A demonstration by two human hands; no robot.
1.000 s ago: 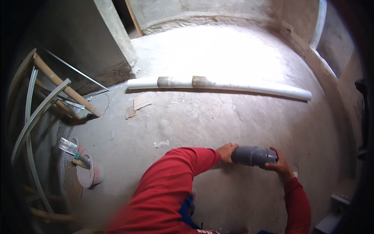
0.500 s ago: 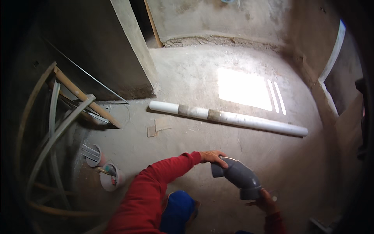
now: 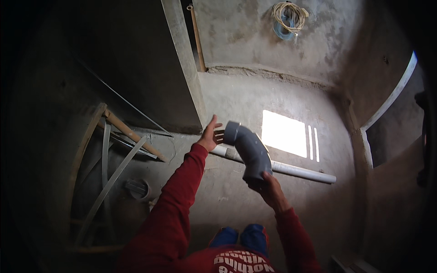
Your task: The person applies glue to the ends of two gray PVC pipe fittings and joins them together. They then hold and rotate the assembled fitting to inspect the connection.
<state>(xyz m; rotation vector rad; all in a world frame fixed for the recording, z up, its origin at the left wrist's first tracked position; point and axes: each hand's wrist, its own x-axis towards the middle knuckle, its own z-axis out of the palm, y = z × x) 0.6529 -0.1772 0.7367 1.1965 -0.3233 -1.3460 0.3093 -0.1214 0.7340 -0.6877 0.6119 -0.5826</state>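
Observation:
A bent grey plastic pipe fitting [image 3: 250,150] is held up in front of me, its upper end tipped to the left. My right hand [image 3: 273,191] grips its lower end, the thumb on the near side and some fingers hidden beneath. Beside the upper rim, my left hand [image 3: 210,135] is open with its fingers spread; whether the fingertips touch the fitting, I cannot tell. Past the fitting, a long white pipe [image 3: 302,172] lies across the concrete floor, partly hidden by the fitting and my left hand.
Wooden poles and metal strips [image 3: 122,175] lean at the left, near a bucket [image 3: 138,188] holding a flat tool. A coiled hose and cable [image 3: 288,19] hang on the far wall. Bright sunlight [image 3: 284,134] falls on the floor beyond the white pipe.
The fitting has been raised away from me and turned more upright. My left hand has let go of its upper end and spread its fingers; my right hand still holds the lower end.

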